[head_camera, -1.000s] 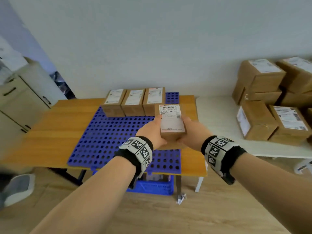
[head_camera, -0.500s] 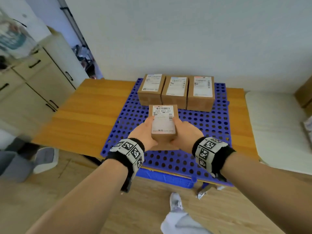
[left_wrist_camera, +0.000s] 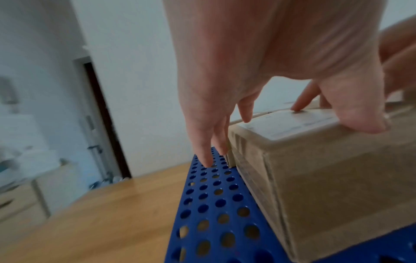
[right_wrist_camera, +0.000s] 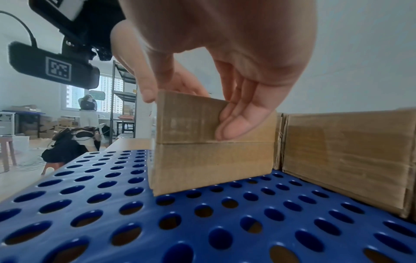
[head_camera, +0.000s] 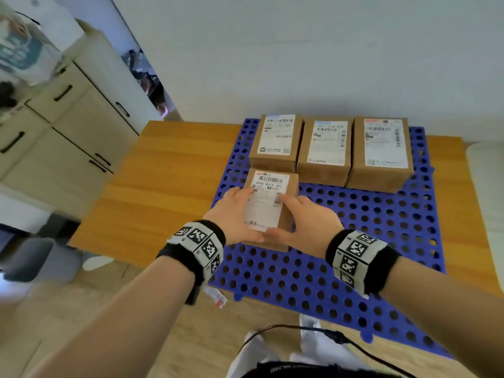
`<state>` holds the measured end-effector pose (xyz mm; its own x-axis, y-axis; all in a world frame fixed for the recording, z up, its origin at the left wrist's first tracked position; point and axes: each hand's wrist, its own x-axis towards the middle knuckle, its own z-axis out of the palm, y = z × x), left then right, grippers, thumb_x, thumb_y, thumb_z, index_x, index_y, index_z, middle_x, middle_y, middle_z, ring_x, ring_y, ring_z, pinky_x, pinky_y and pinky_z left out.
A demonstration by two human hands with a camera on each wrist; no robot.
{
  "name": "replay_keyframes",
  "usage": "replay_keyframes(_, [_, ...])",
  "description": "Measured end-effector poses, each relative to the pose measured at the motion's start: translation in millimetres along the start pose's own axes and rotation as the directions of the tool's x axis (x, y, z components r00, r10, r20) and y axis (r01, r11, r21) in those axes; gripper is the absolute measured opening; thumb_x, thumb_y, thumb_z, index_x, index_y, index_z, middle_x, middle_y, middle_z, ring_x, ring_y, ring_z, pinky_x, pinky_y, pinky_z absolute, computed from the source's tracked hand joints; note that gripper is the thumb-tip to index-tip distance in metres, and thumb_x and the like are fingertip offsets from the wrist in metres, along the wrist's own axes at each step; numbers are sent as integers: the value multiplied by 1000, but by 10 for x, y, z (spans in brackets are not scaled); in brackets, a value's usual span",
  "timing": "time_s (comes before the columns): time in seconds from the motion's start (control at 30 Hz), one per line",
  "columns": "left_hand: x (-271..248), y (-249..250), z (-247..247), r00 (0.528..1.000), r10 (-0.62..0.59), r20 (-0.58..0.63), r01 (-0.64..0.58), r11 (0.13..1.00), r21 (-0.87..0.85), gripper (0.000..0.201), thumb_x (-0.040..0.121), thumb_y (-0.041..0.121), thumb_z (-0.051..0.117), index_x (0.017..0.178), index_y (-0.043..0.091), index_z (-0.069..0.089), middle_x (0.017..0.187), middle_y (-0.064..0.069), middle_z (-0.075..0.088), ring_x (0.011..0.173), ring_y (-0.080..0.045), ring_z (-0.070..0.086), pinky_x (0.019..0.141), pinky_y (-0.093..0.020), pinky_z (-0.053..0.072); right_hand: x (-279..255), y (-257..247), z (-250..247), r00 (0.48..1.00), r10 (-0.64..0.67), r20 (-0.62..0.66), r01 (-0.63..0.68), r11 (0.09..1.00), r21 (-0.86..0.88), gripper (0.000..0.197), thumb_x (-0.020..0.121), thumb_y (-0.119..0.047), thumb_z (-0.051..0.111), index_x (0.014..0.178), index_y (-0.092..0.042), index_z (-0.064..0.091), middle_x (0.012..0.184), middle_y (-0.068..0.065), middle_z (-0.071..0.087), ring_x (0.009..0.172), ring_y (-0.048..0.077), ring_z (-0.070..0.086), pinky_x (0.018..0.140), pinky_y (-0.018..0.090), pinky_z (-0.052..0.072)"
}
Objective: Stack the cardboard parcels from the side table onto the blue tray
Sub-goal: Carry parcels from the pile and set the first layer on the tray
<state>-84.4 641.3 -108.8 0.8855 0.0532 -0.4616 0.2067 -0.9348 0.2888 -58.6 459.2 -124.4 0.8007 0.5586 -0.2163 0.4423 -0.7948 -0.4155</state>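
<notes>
A blue perforated tray [head_camera: 354, 241] lies on a wooden table. Three labelled cardboard parcels stand in a row along its far edge: left [head_camera: 275, 140], middle [head_camera: 324, 148], right [head_camera: 381, 151]. A fourth parcel [head_camera: 270, 192] sits on the tray just in front of the left one. My left hand [head_camera: 234, 211] holds its left side, thumb on the near top edge. My right hand [head_camera: 311, 219] grips its right side. In the right wrist view the parcel [right_wrist_camera: 202, 160] rests on the tray [right_wrist_camera: 157, 222], fingers [right_wrist_camera: 234, 121] pressed on its side. In the left wrist view fingers [left_wrist_camera: 209, 142] hang beside the parcel [left_wrist_camera: 326, 186].
The wooden table [head_camera: 163, 173] shows bare to the left of the tray. Cream cabinets [head_camera: 68, 126] stand further left. A white side table edge [head_camera: 488, 186] is at the far right. A black cable [head_camera: 300, 327] hangs near my body. People [right_wrist_camera: 87, 110] are in the background room.
I turned from the side table toward the tray. The parcel in both hands moved left and down, from above the tray's right part to rest in front of the left back parcel.
</notes>
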Motion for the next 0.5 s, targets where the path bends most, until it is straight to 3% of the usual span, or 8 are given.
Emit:
replay_keyframes(0.1, [91, -11, -88, 997, 52, 65, -63, 980, 187, 121, 61, 56, 79, 150, 31, 1, 158, -1, -9, 145, -28, 7, 114, -45, 22, 89, -22, -41, 998, 54, -34, -54, 999, 5, 78, 81, -65, 49, 144, -25, 25, 129, -1, 43, 103, 16, 55, 74, 29, 50])
replay_keyframes(0.2, [217, -22, -189, 984, 153, 91, -172, 951, 258, 126, 59, 63, 76, 151, 28, -2, 157, 2, -15, 145, -27, 0, 116, -46, 17, 141, -61, -43, 989, 108, -102, -107, 994, 17, 77, 79, -62, 56, 140, -22, 32, 122, 1, 38, 109, 18, 46, 79, 31, 51])
replay_keyframes(0.3, [370, -72, -321, 976, 205, 75, -215, 959, 183, 118, 64, 60, 75, 151, 25, 5, 159, 0, -7, 146, -26, 3, 117, -45, 18, 150, -132, -22, 978, 151, -147, -152, 988, 4, 77, 78, -60, 58, 139, -19, 36, 134, 4, 33, 125, 22, 35, 97, 34, 45])
replay_keyframes(0.37, [484, -109, -412, 966, 259, 4, -258, 958, 126, 100, 75, 49, 72, 151, 19, 13, 159, -2, 7, 145, -23, 11, 117, -40, 18, 149, -198, -11, 980, 137, -143, -143, 989, -37, 76, 79, -61, 56, 139, -17, 39, 143, 4, 30, 135, 23, 25, 108, 37, 35])
replay_keyframes(0.43, [593, -129, -481, 944, 324, -60, -314, 940, 131, 78, 87, 34, 63, 150, 14, 20, 157, -5, 19, 144, -20, 19, 117, -34, 20, 144, -275, 8, 986, 114, -125, -122, 991, -58, 79, 77, -63, 56, 139, -17, 38, 149, 4, 26, 142, 24, 13, 115, 40, 24])
replay_keyframes(0.5, [694, -124, -516, 925, 370, -92, -352, 921, 167, 65, 94, 22, 53, 149, 12, 21, 156, -6, 21, 144, -20, 19, 117, -33, 19, 140, -338, 40, 990, 104, -93, -110, 992, -66, 90, 74, -69, 56, 143, -17, 31, 153, 3, 17, 146, 23, 1, 117, 38, 12])
